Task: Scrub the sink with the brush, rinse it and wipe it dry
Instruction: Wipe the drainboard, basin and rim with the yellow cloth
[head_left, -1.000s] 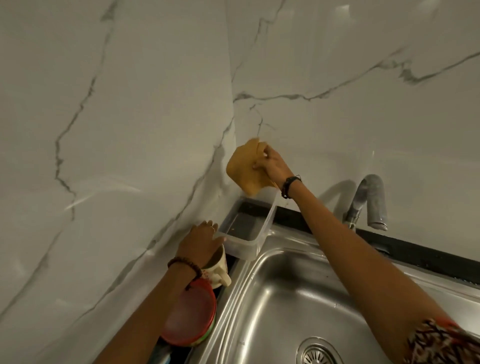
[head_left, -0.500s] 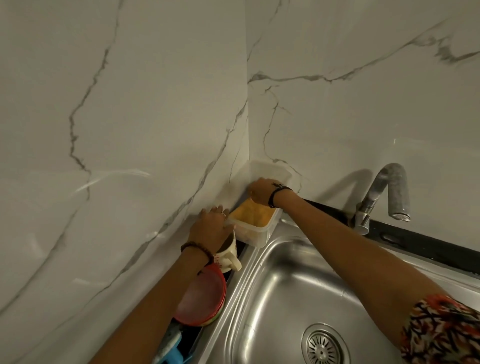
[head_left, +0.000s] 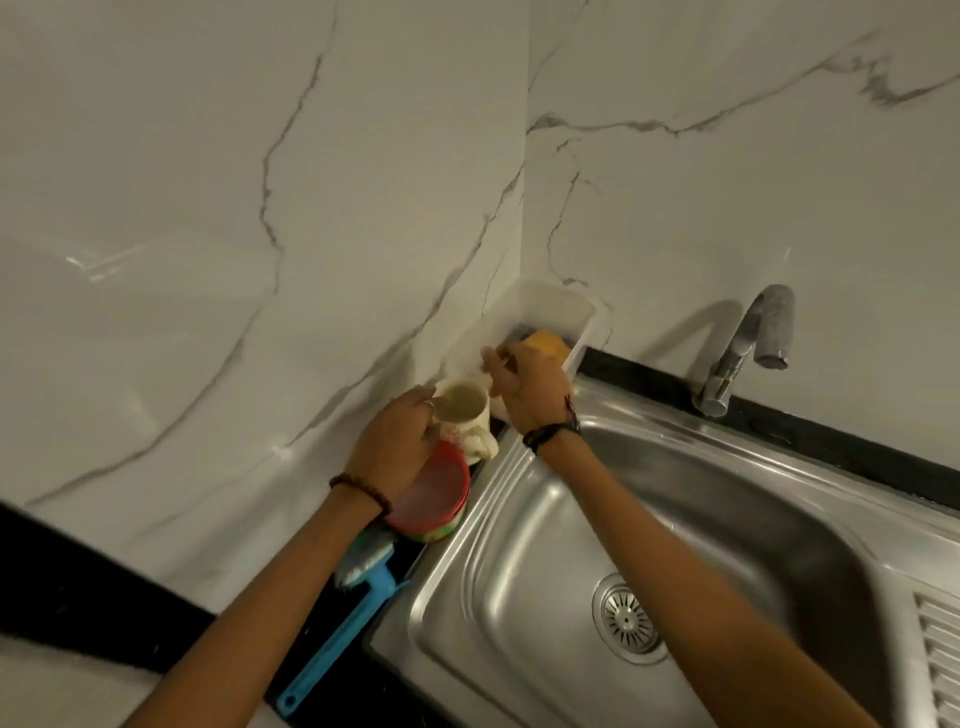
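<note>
At bench's left edge, blue plastic long-handled brush (head_left: 353, 613) lies handle toward viewer, under left forearm; left hand (head_left: 395, 447) grip holds cream ceramic mug (head_left: 465, 410); right hand (head_left: 524, 387) grip on white plastic tub (head_left: 550, 317), closure unclear.

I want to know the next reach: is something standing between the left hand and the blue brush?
Nothing blocks it from above. The blue brush lies on the dark counter beside the sink, under the left forearm. But the left hand holds the mug, above the red-lidded container, so it is occupied.
</note>
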